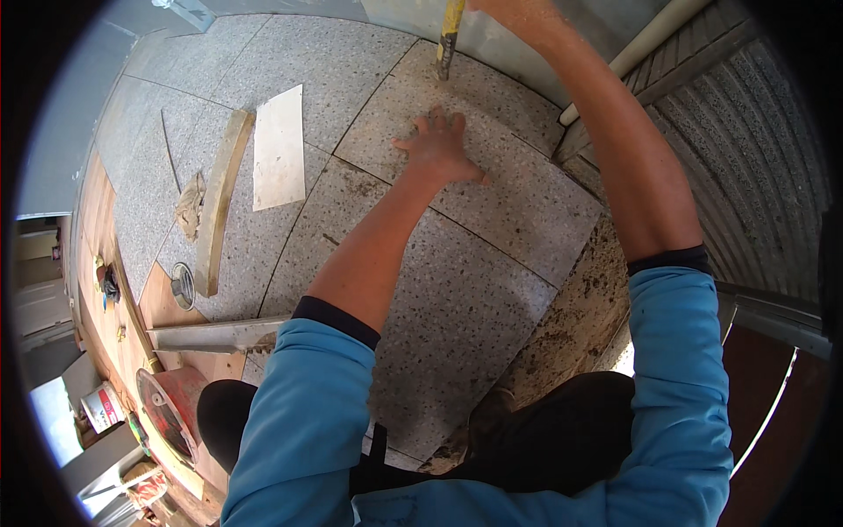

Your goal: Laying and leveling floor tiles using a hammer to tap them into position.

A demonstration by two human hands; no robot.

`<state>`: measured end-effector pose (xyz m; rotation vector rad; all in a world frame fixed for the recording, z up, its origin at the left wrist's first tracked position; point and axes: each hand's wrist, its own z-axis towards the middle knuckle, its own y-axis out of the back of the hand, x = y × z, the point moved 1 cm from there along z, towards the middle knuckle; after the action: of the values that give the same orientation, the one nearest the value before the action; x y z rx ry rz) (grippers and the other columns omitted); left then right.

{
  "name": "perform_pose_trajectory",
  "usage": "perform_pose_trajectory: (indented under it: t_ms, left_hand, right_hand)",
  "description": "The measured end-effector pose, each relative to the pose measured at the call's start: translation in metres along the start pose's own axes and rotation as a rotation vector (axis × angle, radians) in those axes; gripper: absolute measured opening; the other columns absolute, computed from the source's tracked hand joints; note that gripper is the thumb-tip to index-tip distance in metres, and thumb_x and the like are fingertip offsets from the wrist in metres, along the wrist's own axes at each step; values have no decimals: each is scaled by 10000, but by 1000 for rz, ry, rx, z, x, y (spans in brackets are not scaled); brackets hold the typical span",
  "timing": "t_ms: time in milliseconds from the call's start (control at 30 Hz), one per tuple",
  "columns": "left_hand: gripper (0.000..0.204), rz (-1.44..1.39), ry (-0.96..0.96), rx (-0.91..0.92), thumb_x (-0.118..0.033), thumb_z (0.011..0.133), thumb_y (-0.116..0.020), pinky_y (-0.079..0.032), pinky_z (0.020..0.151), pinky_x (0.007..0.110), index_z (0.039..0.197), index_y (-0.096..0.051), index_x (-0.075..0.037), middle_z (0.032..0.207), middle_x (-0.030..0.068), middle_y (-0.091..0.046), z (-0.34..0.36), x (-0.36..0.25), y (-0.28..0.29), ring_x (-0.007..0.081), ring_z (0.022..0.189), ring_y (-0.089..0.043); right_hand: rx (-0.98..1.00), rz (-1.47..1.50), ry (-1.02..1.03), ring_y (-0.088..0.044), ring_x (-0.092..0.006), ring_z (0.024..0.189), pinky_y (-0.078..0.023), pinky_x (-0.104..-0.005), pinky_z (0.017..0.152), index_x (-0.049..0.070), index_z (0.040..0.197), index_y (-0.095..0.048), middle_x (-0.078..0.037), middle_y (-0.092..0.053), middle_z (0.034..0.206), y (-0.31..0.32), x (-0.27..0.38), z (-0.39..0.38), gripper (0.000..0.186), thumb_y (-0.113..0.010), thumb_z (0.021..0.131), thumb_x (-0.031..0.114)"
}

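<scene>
My left hand (439, 149) lies with fingers spread on a grey speckled floor tile (518, 206). At the top edge of the view, my right hand (514, 10) is partly cut off. It holds a yellow and black tool handle (449, 39), whose dark lower end points down at the tile just beyond my left fingers. The handle's upper part lies outside the view, so the tool's kind cannot be made out. Whether its end touches the tile is unclear.
Left of my hands lie a white rectangular sheet (279, 149), a wooden batten (223, 204), a crumpled cloth (190, 206) and a round tin (183, 285). A metal straightedge (219, 335) and a reddish tub (167, 413) are nearer. Rough bare mortar (571, 307) borders the tiles at right, beside a corrugated shutter (746, 149).
</scene>
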<state>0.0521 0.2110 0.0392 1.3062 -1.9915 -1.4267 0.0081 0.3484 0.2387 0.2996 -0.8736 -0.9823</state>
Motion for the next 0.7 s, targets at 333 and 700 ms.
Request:
perform_pose_trajectory:
  t_ms: [333,700]
  left_hand:
    - [1340,-1,3,-16,-677,551,-888,-228,1110,814,1637,-276,-184,1722,169,-140,-1,0,1,463,1556,-160]
    - [1347,7,2,-6,-669,548,-893,-241,1097,819,1641,-268,-190,1719,177,-144,0,3,1,466,1552,-167]
  right_hand:
    - [-30,21,-2,-616,-463,809,-484,-498,718,51,1037,-594,-264,-603,799,-24,-15,2,165,-606,888,121]
    - [-33,54,-65,-607,-459,838,-470,-499,748,44,1065,-585,-273,-608,845,-1,-6,-6,199,-606,877,103]
